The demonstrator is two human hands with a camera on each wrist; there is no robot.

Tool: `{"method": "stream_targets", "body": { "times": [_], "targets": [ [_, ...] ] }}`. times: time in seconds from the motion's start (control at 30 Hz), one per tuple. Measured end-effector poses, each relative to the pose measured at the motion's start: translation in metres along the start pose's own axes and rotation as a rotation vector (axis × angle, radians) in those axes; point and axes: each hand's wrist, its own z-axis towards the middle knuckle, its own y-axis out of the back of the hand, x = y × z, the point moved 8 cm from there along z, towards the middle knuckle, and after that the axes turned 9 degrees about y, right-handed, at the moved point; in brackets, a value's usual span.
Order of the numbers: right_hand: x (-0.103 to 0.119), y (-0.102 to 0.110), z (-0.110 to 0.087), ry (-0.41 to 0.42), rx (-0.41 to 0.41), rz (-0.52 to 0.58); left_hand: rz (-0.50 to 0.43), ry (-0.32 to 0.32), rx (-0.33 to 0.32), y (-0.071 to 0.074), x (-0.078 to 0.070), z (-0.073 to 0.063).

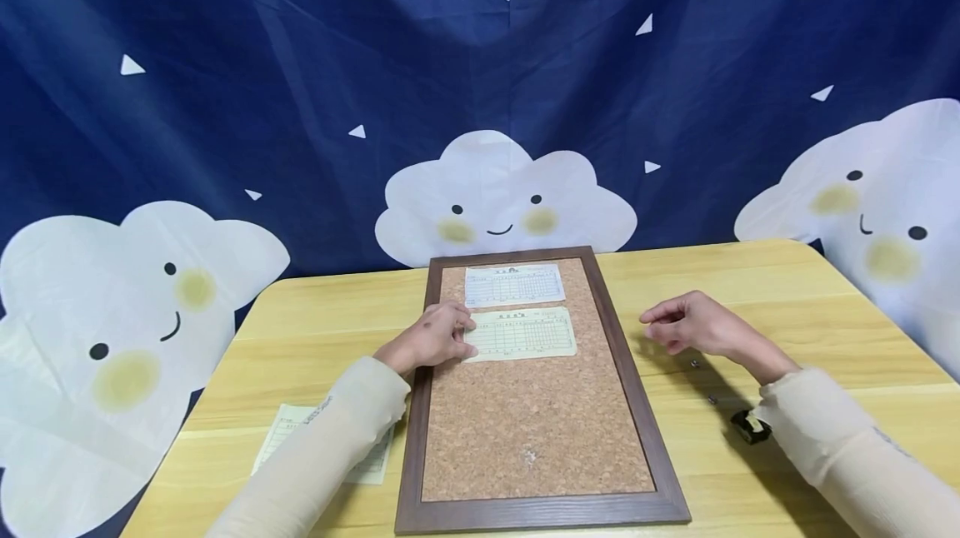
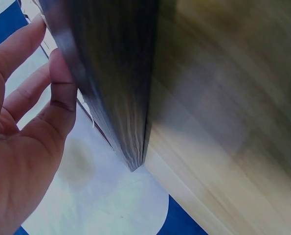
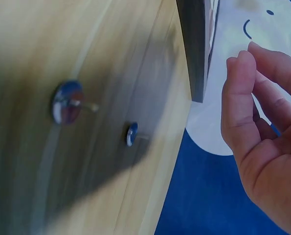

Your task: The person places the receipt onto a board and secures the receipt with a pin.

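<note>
Left grip (image 1: 433, 336) touches a thin, yellowish rectangular paper (image 1: 525, 336) on grainy cork (image 1: 525, 409)

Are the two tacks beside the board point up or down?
Point up: both tacks sit with pins rising off the table.

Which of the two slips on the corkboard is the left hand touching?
The yellow-tinted slip: the left hand touches its left end. The upper slip, whiter and nearer the far edge of the corkboard, has no hand on it.
</note>
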Motion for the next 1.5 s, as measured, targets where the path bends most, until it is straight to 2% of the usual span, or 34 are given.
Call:
{"method": "stream_targets", "body": {
  "times": [0.53, 0.83, 1.0, 1.27, 1.5],
  "targets": [
    [-0.017, 0.011, -0.017, -0.033, -0.001, -0.013, 0.007, -0.031, -0.001, 0.0, -0.002, -0.001],
    [-0.028, 0.017, -0.029, -0.042, 0.063, -0.088, 0.008, -0.037, 0.005, 0.0, -0.002, -0.001],
    [-0.034, 0.018, -0.033, -0.061, 0.081, -0.081, -0.006, -0.018, 0.008, -0.001, -0.001, -0.001],
    [-0.037, 0.017, -0.036, -0.072, 0.092, -0.06, 0.004, -0.05, -0.007, 0.0, -0.001, -0.002],
    [-0.042, 0.016, -0.037, -0.063, 0.089, -0.048, 0.004, -0.042, -0.002, -0.001, 0.0, -0.001]
  ]
}}
